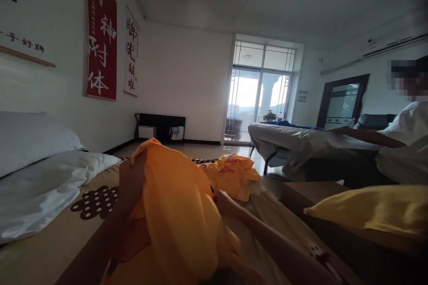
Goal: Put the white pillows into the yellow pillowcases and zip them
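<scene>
A large yellow cloth (177, 213), like a pillowcase or cover, is lifted above the beige bed sheet (53, 240). My left hand (132, 173) is raised with its fingers inside or behind the cloth's upper edge, holding it up. My right hand (224, 201) grips the cloth's right side lower down, near the mattress. More yellow fabric with a printed pattern (232, 176) lies bunched on the bed just beyond my right hand.
Two white pillows (36, 164) lie at the left by the wall. A yellow pillow (374, 209) rests at the right. Another person in a white shirt (404, 142) reaches over a second bed (301, 142). A glass balcony door (257, 102) is at the back.
</scene>
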Demonstrator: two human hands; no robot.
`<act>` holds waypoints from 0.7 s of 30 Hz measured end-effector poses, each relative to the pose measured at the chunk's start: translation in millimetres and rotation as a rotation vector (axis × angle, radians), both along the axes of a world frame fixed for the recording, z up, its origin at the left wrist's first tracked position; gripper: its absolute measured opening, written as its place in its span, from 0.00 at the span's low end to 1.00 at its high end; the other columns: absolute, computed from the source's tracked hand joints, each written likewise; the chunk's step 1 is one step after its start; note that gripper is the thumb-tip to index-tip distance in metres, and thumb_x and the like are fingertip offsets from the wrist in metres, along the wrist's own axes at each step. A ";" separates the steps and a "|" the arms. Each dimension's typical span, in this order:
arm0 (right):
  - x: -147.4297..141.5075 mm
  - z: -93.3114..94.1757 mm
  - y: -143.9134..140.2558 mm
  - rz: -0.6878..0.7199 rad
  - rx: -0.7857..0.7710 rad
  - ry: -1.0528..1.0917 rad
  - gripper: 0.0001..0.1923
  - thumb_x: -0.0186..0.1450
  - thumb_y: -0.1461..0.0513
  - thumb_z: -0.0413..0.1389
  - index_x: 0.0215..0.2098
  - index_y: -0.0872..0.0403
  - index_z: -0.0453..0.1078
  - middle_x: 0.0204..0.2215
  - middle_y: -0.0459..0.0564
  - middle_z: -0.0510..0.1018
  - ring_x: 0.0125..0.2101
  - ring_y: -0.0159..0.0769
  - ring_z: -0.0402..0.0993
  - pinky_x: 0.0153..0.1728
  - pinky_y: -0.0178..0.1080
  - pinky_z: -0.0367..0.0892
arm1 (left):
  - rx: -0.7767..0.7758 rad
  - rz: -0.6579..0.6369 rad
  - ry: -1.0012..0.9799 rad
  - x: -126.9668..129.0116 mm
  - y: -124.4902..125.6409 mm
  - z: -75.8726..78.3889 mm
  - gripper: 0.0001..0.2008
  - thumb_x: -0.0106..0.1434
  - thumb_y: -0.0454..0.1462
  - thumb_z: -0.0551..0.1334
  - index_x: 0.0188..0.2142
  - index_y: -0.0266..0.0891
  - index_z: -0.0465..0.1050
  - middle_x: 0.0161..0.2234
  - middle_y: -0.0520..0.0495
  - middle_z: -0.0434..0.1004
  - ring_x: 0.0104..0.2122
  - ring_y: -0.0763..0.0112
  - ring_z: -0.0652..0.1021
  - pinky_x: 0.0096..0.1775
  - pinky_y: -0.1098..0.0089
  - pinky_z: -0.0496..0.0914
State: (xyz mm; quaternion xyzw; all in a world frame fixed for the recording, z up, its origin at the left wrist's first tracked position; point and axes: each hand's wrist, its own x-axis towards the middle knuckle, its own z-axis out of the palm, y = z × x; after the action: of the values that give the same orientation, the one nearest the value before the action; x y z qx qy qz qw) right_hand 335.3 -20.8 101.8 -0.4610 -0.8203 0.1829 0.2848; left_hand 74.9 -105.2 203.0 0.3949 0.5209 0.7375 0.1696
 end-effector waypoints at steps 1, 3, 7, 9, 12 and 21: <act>0.1 -2.3 -0.4 -0.030 0.013 -0.056 0.18 0.50 0.58 0.57 0.08 0.54 0.60 0.11 0.42 0.67 0.18 0.32 0.60 0.22 0.37 0.59 | -0.012 0.027 -0.015 -3.0 -0.9 0.7 0.21 0.54 0.50 0.59 0.18 0.41 0.54 0.15 0.55 0.54 0.18 0.77 0.58 0.17 0.75 0.53; 3.1 -0.4 0.8 -0.135 0.066 -0.153 0.18 0.52 0.59 0.57 0.08 0.53 0.60 0.13 0.45 0.71 0.19 0.35 0.64 0.24 0.39 0.59 | -0.028 0.069 -0.036 -7.9 -1.0 1.3 0.21 0.54 0.50 0.59 0.18 0.41 0.53 0.16 0.55 0.55 0.18 0.76 0.58 0.18 0.74 0.54; 20.8 34.5 8.1 -0.387 0.211 -0.280 0.11 0.54 0.65 0.56 0.15 0.52 0.68 0.21 0.53 0.76 0.28 0.44 0.73 0.31 0.43 0.62 | -0.030 0.076 0.019 -11.6 3.7 -0.4 0.20 0.54 0.50 0.59 0.17 0.41 0.56 0.16 0.53 0.58 0.18 0.74 0.60 0.18 0.73 0.54; 34.4 65.2 10.3 -0.491 0.276 -0.315 0.08 0.55 0.66 0.55 0.20 0.53 0.72 0.25 0.56 0.77 0.32 0.46 0.74 0.32 0.43 0.62 | -0.026 0.062 0.052 -11.4 7.3 -2.4 0.21 0.54 0.51 0.59 0.17 0.41 0.56 0.15 0.53 0.57 0.18 0.74 0.60 0.18 0.72 0.54; 56.4 117.6 6.8 -0.614 0.349 -0.336 0.08 0.59 0.63 0.54 0.25 0.53 0.75 0.29 0.57 0.78 0.33 0.46 0.74 0.31 0.42 0.60 | -0.010 0.041 0.123 -10.7 15.1 -7.4 0.19 0.54 0.50 0.59 0.19 0.40 0.59 0.17 0.53 0.61 0.20 0.73 0.63 0.19 0.73 0.56; 90.9 229.5 -41.4 -0.960 0.926 -0.321 0.19 0.65 0.65 0.44 0.48 0.55 0.73 0.40 0.58 0.77 0.43 0.47 0.71 0.40 0.45 0.57 | 0.182 -0.257 0.257 6.6 38.5 -23.7 0.09 0.52 0.42 0.62 0.26 0.38 0.72 0.26 0.50 0.73 0.30 0.68 0.73 0.32 0.73 0.66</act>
State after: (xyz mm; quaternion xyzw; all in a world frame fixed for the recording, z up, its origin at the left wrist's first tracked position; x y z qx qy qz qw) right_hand 426.2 -62.2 331.3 -0.6258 -0.5508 -0.4037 0.3769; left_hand 81.5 -66.7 179.3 0.5625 0.4150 0.6974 0.1582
